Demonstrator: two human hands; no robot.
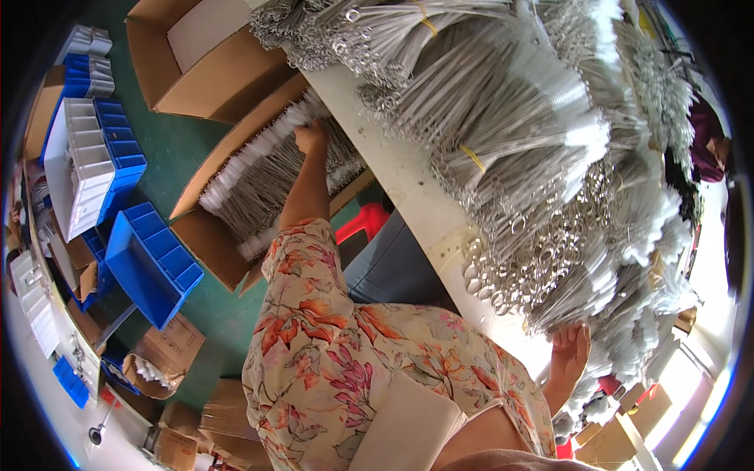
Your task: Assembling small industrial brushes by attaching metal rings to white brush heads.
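My left hand (311, 139) reaches into a long cardboard box (206, 169) filled with rows of thin wire brushes (259, 184) with white bristle ends. Its fingers are curled down at the white bristles near the far end of the box; what lies under them is partly hidden. On the right, my right hand (569, 351) rests at the near edge of a big heap of similar wire brushes (503, 102) on the table (416, 212). Its fingers are apart and lightly bent beside the bristles, with nothing visible in them. Many brushes end in metal loops (503, 275).
Yellow bands (473, 159) tie some bundles. Beyond the filled box stands another open carton (212, 78). Blue bins (153, 263) and white trays (82, 169) stand at the left on the green floor. A red stool (363, 223) is under the table edge. A person (711, 149) sits across the table.
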